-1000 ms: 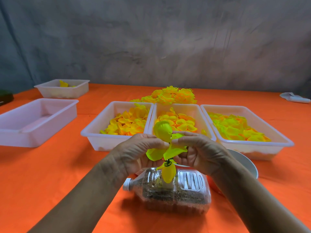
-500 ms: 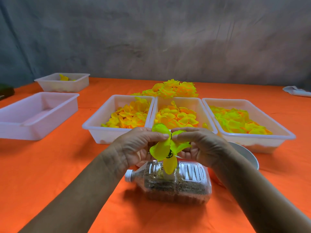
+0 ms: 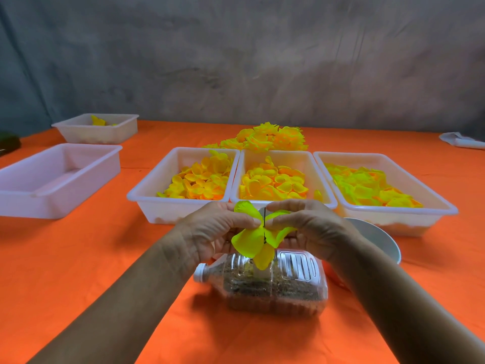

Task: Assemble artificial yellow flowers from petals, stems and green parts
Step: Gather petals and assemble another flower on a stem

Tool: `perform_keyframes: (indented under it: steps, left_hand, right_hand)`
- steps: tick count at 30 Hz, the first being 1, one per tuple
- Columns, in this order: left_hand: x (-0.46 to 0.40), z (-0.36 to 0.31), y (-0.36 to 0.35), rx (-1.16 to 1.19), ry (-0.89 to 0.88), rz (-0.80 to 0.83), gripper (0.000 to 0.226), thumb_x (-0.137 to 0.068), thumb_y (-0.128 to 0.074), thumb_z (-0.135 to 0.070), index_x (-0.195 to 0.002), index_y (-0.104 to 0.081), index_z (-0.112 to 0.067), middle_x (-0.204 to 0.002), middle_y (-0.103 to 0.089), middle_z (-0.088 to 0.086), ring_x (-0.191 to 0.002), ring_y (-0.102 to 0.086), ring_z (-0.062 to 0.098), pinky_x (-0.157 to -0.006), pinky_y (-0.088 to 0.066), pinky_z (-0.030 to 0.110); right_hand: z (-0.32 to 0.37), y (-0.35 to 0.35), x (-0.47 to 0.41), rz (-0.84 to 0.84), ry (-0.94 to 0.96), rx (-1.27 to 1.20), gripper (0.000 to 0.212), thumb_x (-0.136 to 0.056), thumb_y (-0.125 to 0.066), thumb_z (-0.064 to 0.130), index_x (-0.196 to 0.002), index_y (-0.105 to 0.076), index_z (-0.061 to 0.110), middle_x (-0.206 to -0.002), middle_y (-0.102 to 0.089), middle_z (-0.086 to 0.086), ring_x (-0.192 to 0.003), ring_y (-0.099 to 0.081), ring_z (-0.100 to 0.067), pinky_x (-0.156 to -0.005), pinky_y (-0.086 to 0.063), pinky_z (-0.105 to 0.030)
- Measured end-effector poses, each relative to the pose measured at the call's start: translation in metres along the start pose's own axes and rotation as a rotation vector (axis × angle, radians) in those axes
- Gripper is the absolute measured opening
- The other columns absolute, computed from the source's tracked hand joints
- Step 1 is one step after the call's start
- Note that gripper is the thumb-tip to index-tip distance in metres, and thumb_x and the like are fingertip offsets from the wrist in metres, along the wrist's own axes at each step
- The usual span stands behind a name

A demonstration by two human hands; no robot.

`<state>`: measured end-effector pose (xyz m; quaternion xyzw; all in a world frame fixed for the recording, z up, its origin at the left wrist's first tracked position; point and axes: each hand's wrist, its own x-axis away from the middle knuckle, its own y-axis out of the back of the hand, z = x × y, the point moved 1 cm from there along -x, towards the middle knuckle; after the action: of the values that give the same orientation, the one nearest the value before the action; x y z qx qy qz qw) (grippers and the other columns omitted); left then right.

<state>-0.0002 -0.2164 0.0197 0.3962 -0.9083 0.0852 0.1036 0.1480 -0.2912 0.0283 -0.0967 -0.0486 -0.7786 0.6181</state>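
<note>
Petals (image 3: pixel 256 236) pushed lower on stem (image 3: pixel 265 219) than a second ago. Pinched by left hand (image 3: pixel 210 232) and right hand (image 3: pixel 312 227) over bottle (image 3: pixel 275 285). Probably seating this layer.

No readable text anywhere

Nothing legible is showing on any surface: the clear plastic bottle (image 3: pixel 273 282) lying just below the fingers is bearing no label, and the white trays (image 3: pixel 181 206) sitting beyond the fingertips are carrying no print, brand, number or sign.
</note>
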Motion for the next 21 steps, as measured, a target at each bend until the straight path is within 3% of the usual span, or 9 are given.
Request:
perform_keyframes:
  steps: [6, 12, 17, 21]
  left_hand:
    - [-0.0024, -0.0003, 0.0030, -0.002, 0.001, 0.005, 0.016, -0.078, -0.065, 0.001, -0.094, -0.067, -0.003, -0.071, -0.071, 0.008, -0.058, -0.068, 0.016, -0.053, -0.056, 0.026]
    - [-0.0070, 0.0029, 0.0044, -0.064, -0.005, 0.006, 0.022, -0.074, -0.069, -0.003, -0.096, -0.068, -0.004, -0.074, -0.071, 0.006, -0.060, -0.067, 0.014, -0.062, -0.055, 0.029]
    - [-0.0079, 0.0045, 0.0048, -0.100, -0.014, 0.017, 0.017, -0.076, -0.068, -0.002, -0.093, -0.068, -0.007, -0.074, -0.071, 0.005, -0.060, -0.067, 0.013, -0.062, -0.055, 0.029]
    - [-0.0083, 0.0040, 0.0040, -0.102, -0.035, 0.021, 0.015, -0.077, -0.067, 0.002, -0.087, -0.069, -0.009, -0.071, -0.071, 0.004, -0.059, -0.068, 0.014, -0.059, -0.057, 0.029]
  right_hand:
    - [-0.0030, 0.0000, 0.0023, -0.020, 0.002, 0.047, 0.031, -0.070, -0.072, -0.006, -0.095, -0.066, 0.011, -0.076, -0.067, -0.014, -0.059, -0.067, -0.021, -0.051, -0.055, -0.025]
    - [-0.0049, 0.0024, 0.0044, -0.042, 0.035, 0.111, 0.027, -0.069, -0.075, -0.003, -0.089, -0.067, 0.012, -0.068, -0.069, -0.009, -0.058, -0.067, -0.018, -0.048, -0.053, -0.024]
    - [-0.0075, 0.0038, 0.0030, -0.011, 0.008, 0.118, 0.025, -0.071, -0.073, -0.001, -0.091, -0.068, 0.014, -0.067, -0.069, -0.006, -0.059, -0.066, -0.015, -0.057, -0.052, -0.025]
    - [-0.0087, 0.0046, 0.0032, 0.003, -0.027, 0.101, 0.023, -0.072, -0.071, -0.002, -0.088, -0.069, 0.015, -0.073, -0.070, -0.009, -0.066, -0.067, -0.019, -0.052, -0.050, -0.023]
